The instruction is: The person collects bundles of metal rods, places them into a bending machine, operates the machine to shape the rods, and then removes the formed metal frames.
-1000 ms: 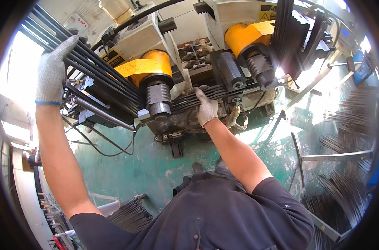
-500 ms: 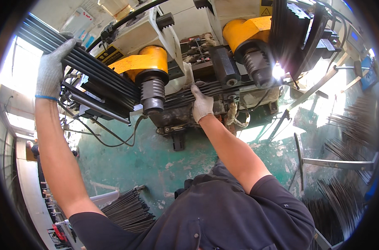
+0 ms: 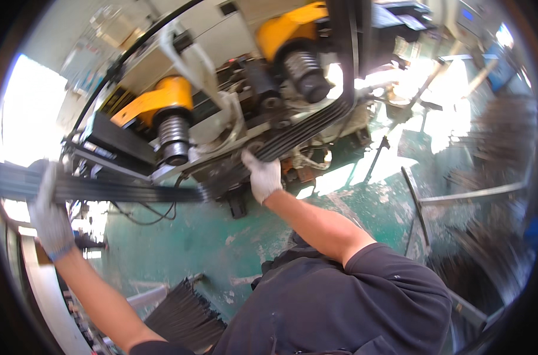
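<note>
A bundle of long dark metal bars (image 3: pixel 307 130) runs across in front of a machine; its right part bends upward near the right-hand roller. My right hand (image 3: pixel 265 177), in a white knit glove, is closed round the bundle near its middle. At the far left my gloved left hand (image 3: pixel 51 216) is wrapped round the left stretch of the bars, which is smeared by motion. The bars are below and in front of the left ribbed steel roller (image 3: pixel 174 139), apart from it. Behind them stands the right ribbed roller (image 3: pixel 304 74).
Yellow machine arms (image 3: pixel 173 94) carry the rollers. A black hose (image 3: pixel 118 68) arches over the machine's left side. Stacks of thin dark rods lie at the lower left (image 3: pixel 186 319) and lower right (image 3: pixel 482 254). A metal stand (image 3: pixel 470 194) is on the green floor (image 3: pixel 221 236).
My left hand has swung down and outward with the bars' left part, clear of the left roller. My right hand has moved slightly left and down with the bundle. The view has shifted.
</note>
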Tool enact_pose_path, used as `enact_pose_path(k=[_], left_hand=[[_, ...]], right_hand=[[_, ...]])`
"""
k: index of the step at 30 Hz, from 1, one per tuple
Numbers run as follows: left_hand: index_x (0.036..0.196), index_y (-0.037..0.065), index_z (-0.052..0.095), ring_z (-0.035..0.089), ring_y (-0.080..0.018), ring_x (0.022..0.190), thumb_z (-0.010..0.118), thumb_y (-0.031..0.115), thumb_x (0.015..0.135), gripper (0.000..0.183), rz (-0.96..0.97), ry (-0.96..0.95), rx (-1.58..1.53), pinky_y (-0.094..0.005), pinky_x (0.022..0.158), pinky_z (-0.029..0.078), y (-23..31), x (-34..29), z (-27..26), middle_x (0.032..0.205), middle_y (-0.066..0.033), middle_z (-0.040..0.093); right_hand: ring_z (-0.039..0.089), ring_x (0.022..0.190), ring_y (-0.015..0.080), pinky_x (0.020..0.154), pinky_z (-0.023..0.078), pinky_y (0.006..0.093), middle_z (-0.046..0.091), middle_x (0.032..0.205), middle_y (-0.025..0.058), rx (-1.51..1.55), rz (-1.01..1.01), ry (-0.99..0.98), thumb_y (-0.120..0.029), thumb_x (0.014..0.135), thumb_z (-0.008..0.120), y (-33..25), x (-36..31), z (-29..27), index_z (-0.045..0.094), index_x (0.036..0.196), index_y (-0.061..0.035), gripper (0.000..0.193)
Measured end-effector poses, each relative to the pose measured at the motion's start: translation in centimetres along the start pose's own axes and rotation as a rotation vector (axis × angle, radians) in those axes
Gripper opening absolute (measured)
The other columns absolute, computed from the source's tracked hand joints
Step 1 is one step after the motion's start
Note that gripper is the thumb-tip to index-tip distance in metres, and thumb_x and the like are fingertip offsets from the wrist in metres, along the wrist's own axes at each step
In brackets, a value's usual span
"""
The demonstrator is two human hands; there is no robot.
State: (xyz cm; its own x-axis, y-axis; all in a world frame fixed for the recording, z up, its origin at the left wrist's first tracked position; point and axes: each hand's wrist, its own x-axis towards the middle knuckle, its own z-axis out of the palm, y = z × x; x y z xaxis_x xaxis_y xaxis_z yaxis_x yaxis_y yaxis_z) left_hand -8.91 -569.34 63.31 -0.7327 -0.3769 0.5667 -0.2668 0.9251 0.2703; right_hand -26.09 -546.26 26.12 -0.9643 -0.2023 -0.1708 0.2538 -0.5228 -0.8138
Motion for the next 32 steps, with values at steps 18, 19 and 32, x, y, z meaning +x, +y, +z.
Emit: enact_pose_path(k=[18,19,32], left_hand=[[0.108,0.007,0.06,0.064,-0.0304,0.096,0.046,0.008,0.102,0.015,-0.95,-0.328,-1.724,-0.0481,0.102,0.053,29.7,-37.2,27.3,0.1,-0.0114,0.064],[0.109,0.007,0.059,0.063,-0.0302,0.099,0.048,0.006,0.1,0.015,-1.139,-0.327,-1.93,-0.0501,0.103,0.052,32.2,-39.1,29.7,0.102,-0.0117,0.064],[0.143,0.0,0.054,0.063,-0.0415,0.124,0.068,0.013,0.098,0.049,-0.898,-1.436,-1.279,-0.0689,0.106,0.047,64.2,-46.5,46.1,0.138,-0.0283,0.06]], right_hand=[[0.055,0.053,0.0078,0.049,0.043,0.0286,0.061,0.066,-0.0024,-0.63,-0.526,1.126,-0.035,0.099,0.076,-33.1,-16.9,-67.4,0.066,0.086,-0.0084,0.032],[0.054,0.053,0.0072,0.049,0.042,0.0281,0.061,0.066,-0.0035,-0.798,-0.53,1.198,-0.036,0.099,0.076,-36.3,-18.1,-70.9,0.066,0.085,-0.0085,0.033],[0.068,0.114,0.0442,0.095,0.056,0.0537,0.071,0.12,0.0271,-1.494,0.107,1.438,-0.054,0.1,0.063,-71.0,-15.2,-108.2,0.066,0.124,-0.0061,0.053]])
